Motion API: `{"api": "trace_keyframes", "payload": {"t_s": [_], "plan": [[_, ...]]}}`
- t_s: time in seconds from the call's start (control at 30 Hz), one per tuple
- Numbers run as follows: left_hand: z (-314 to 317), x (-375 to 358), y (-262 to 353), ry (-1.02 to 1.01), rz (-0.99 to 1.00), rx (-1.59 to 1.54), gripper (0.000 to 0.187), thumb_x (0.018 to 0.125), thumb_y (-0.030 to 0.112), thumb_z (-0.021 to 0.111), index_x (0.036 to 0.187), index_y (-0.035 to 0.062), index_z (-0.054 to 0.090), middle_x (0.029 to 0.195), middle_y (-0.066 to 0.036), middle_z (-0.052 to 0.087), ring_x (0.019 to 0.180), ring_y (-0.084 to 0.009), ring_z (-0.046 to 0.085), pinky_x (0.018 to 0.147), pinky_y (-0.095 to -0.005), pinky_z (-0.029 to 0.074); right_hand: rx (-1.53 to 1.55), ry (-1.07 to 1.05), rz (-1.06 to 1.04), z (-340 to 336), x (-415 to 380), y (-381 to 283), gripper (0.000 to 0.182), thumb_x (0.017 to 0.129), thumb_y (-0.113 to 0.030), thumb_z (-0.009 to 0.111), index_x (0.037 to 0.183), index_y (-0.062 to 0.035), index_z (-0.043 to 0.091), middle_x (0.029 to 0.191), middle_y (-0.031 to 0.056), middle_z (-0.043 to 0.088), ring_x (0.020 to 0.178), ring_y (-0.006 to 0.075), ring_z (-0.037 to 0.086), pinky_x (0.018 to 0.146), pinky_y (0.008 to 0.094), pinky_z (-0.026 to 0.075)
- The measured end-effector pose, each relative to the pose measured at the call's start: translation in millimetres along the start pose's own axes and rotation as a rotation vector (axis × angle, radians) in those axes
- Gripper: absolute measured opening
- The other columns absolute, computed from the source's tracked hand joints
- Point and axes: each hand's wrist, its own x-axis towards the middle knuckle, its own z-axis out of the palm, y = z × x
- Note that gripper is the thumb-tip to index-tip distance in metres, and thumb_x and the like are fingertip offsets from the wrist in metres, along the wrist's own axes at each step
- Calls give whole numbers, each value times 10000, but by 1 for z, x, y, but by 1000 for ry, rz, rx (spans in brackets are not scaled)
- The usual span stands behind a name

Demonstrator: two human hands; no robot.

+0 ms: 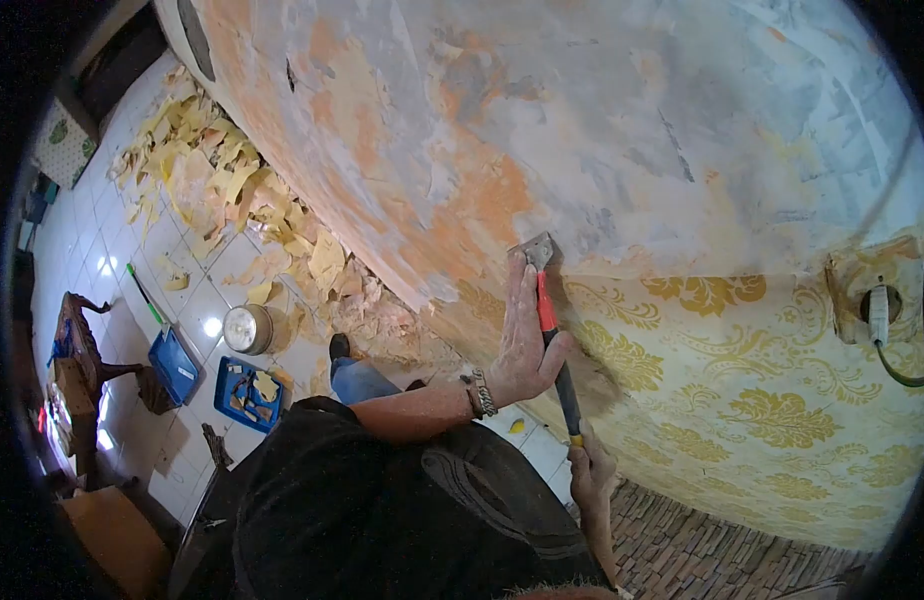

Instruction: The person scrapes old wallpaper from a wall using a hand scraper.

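The scraper (565, 390) touches the wall (622, 150) where patterned wallpaper (787, 415) borders patchy plaster. On the tiled floor (207, 295), a blue tray (222, 388) holds scraps (266, 386) — near it stands a round bucket (264, 342), pale on top. The left hand (522, 355) lies against the scraper, fingers extended; the right hand (590, 466) grasps its handle, fingers curled closed.

On the white tiled floor (87, 212), a round tub (248, 330) is placed near a blue tray (234, 404). A blue dustpan (172, 366) is seen between the tray and a carved wooden table (82, 350), close to a green handle (144, 291). A brown box (114, 535), apparently cardboard, is dimly shown at the lower left.
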Motion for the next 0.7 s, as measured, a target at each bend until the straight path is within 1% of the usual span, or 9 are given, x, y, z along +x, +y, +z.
{"api": "trace_keyframes", "payload": {"t_s": [0.1, 0.27, 0.37, 0.47, 0.53, 0.57, 0.63, 0.67, 0.7], "plan": [[3, 0, -2, 15, 2, -17, 813, 874, 141, 540, 1465, -85, 30, 1501, -373, -17, 1413, -512, -3, 1140, -547, 77, -9, -27, 47, -10, 2, -4, 395, 867, -85, 584, 1257, -16, 580, 988, 239, 660, 893, 345, 656, 797, 379, 495], [-5, 4, -14, 18, -37, 56, 802, 875, 124, 528, 1466, -84, 27, 1502, -372, -19, 1415, -508, 3, 1141, -544, 76, -5, -25, -58, 11, 24, -2, 387, 864, -81, 573, 1245, -16, 592, 970, 241, 663, 864, 342, 664, 784, 374, 500], [-3, 2, -11, 26, -32, 18, 801, 872, 123, 524, 1461, -94, 26, 1503, -369, -8, 1415, -506, 6, 1142, -541, 70, 16, -28, -14, 1, 12, 1, 388, 869, -91, 575, 1249, -15, 587, 983, 248, 660, 882, 348, 662, 801, 369, 496], [-13, 6, -23, 12, -24, 57, 812, 856, 120, 534, 1450, -113, 31, 1504, -367, 6, 1418, -498, 6, 1149, -518, 65, -25, -64, -79, 11, 35, 3, 387, 872, -96, 571, 1245, 6, 583, 982, 251, 657, 888, 347, 662, 807, 373, 494], [-20, 12, -41, 80, -100, 61, 846, 839, 147, 556, 1439, -131, 27, 1506, -365, 3, 1420, -490, -3, 1155, -499, 59, -40, -92, -37, 14, 44, -21, 384, 871, -98, 571, 1237, 17, 585, 987, 257, 656, 889, 340, 664, 805, 376, 496], [-22, 15, -41, 86, -93, 72, 846, 839, 147, 556, 1439, -131, 27, 1506, -365, 3, 1420, -490, -3, 1155, -499, 59, -41, -104, -15, 19, 52, -30, 382, 869, -99, 572, 1229, 28, 586, 992, 262, 656, 890, 334, 666, 803, 379, 497], [-21, 14, -30, -4, -132, 84, 858, 842, 178, 555, 1432, -144, 21, 1505, -366, -6, 1420, -488, -4, 1159, -487, 55, -38, -104, -99, 11, 40, 1, 389, 869, -105, 575, 1235, 27, 582, 992, 261, 656, 893, 327, 665, 804, 379, 497], [-17, 10, -20, -46, -202, 27, 872, 835, 190, 562, 1425, -152, 19, 1504, -368, -7, 1419, -491, -5, 1160, -488, 46, -47, -98, -169, 5, 38, 1, 396, 868, -111, 579, 1240, 27, 577, 993, 259, 656, 896, 320, 664, 805, 379, 497], [-14, 11, -19, -29, -204, 26, 872, 835, 190, 562, 1425, -152, 19, 1504, -368, -7, 1419, -491, -5, 1160, -488, 46, -57, -106, -179, 3, 40, 2, 396, 868, -111, 579, 1240, 27, 577, 993, 259, 656, 896, 320, 664, 805, 379, 497]]}}
